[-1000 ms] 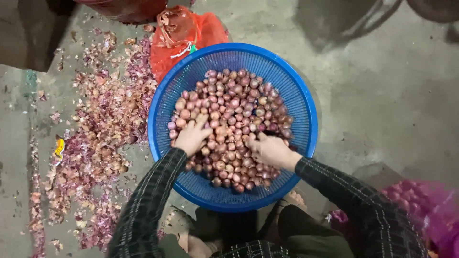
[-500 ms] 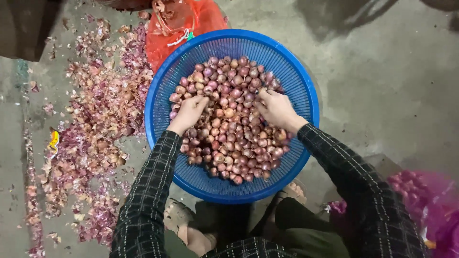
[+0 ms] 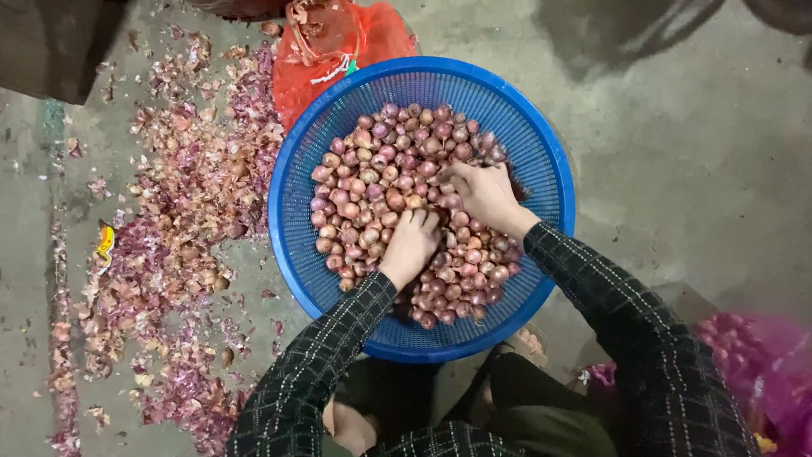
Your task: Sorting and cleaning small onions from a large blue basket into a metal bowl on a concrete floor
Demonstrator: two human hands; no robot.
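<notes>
Basket: on the grey concrete floor [image 3: 677,169] in front of the person sits a round blue plastic mesh basket [image 3: 541,152], seen from straight above.
Contents: a heap of small reddish-purple shallots [image 3: 381,182] fills the middle of the basket; bare mesh shows all round the heap up to the rim.
Left hand [image 3: 412,244]: it rests knuckles up on the heap near the centre, with the fingertips curled down among the shallots; whether the grip is clamped on any of them cannot be told.
Right hand [image 3: 484,195]: it lies on the right part of the heap, fingers bent inward and pressed to the shallots; its grip is likewise hidden.
Sleeves: dark checked sleeves [image 3: 592,288] cross the near rim of the basket.
Edges: the basket's far-left rim touches or overlaps a crumpled red net bag [image 3: 355,38] with a white tie.
Open room: bare floor lies to the right of the basket and beyond it.
Left side: a wide scatter of dry purple and tan shallot skins [image 3: 178,211] covers the floor, with a small yellow scrap [image 3: 105,241] at its left edge.
Right corner: a pink-purple plastic bag [image 3: 770,372] sits beside the person's right arm.
</notes>
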